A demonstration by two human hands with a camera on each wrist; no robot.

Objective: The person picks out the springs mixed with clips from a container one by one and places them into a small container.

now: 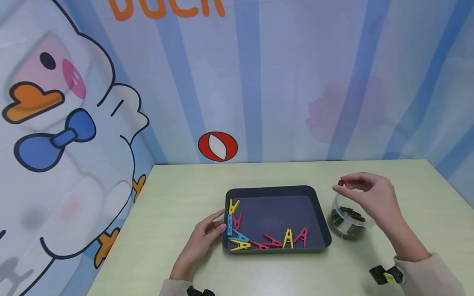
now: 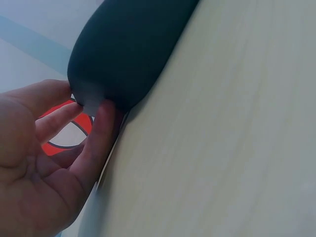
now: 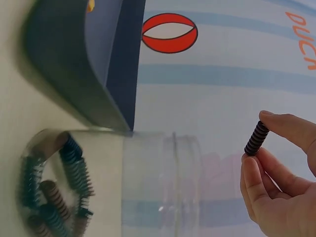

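My right hand [image 1: 374, 197] is raised above a clear round jar [image 1: 349, 230] and pinches a small dark brown coil spring [image 3: 257, 138] between thumb and fingertips. Brown and dark green springs [image 3: 76, 165] lie inside the jar, which stands at the tray's right side. My left hand [image 1: 203, 236] holds the left side of a dark grey rectangular tray [image 1: 275, 191], thumb and fingers at its wall. Inside the tray, yellow, red and blue clothespins [image 1: 288, 237] lie along its left and front walls.
The pale wooden table [image 1: 185, 181] reaches back to a patterned blue-and-white curtain [image 1: 281, 82] with a large cartoon duck at left. Black straps [image 1: 386, 274] are on both wrists.
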